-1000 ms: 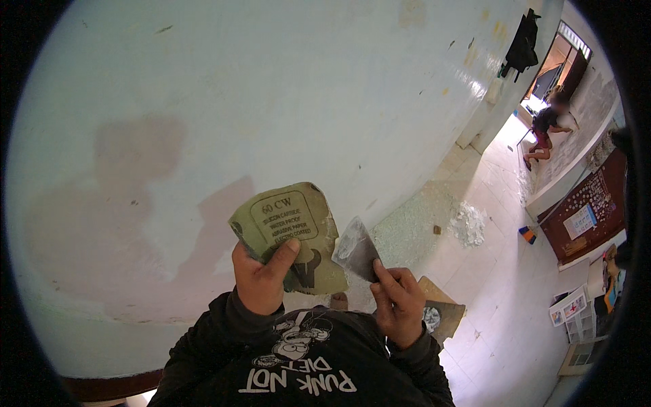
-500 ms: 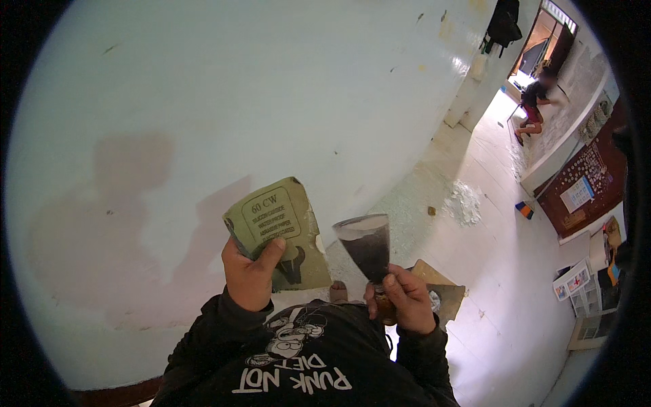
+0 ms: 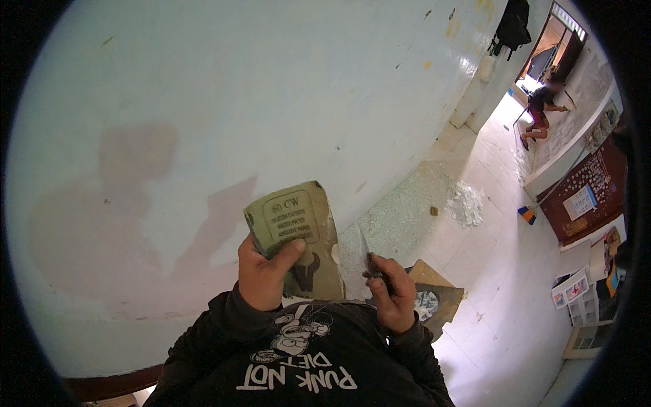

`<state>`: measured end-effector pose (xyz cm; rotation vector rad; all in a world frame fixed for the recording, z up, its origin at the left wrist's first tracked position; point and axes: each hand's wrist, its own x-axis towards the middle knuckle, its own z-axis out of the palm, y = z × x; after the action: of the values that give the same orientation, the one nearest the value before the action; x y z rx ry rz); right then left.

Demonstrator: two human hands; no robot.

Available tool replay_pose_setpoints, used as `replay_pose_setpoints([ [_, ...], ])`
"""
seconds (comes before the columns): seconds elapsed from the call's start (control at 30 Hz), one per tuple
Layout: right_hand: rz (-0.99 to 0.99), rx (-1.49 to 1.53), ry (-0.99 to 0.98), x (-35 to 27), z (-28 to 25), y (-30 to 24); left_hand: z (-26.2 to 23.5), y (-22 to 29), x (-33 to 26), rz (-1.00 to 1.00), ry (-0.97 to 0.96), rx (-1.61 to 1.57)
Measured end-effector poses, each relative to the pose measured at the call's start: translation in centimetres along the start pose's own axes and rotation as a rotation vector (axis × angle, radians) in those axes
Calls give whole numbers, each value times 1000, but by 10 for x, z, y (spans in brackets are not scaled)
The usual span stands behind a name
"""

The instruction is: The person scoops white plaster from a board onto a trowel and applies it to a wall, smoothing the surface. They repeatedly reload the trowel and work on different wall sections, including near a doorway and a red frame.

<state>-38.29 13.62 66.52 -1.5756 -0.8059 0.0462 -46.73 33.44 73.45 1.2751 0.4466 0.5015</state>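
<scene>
In my left hand is a worn, folded sheet of greenish sandpaper, its thumb pressed across the printed side. The sheet has torn edges and a dark picture low on it. My right hand grips a putty knife at waist height. The blade now appears edge-on as a thin sliver, and the fingers hide most of the handle. A gap separates the knife from the sandpaper. Ahead of both hands rises a pale wall with small dark marks, on which my shadow falls.
Fine debris and a heap of white flakes lie on the tiled floor. Below my right hand is a brown cardboard piece. Far right, a person crouches by another wall. A dark bag hangs near the doorway.
My right hand has turned the putty knife from broad side to edge-on and shifted slightly left. My left hand has moved a little right and down with the sandpaper.
</scene>
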Motion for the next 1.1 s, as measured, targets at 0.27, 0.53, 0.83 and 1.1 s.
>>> replay_pose_setpoints([
  [0.27, 46, -42, -67, 2, 3, -16, 5, 3, 0, 57, -30, 59],
  [0.53, 49, -10, -53, 0, 5, -9, -4, 2, -3, -63, -106, -121],
  [0.83, 488, 385, 49, -7, 0, 6, -9, 2, 4, -25, -67, -29],
  [1.1, 521, 883, -117, -11, -8, -9, -1, -5, 6, -37, -46, -74],
])
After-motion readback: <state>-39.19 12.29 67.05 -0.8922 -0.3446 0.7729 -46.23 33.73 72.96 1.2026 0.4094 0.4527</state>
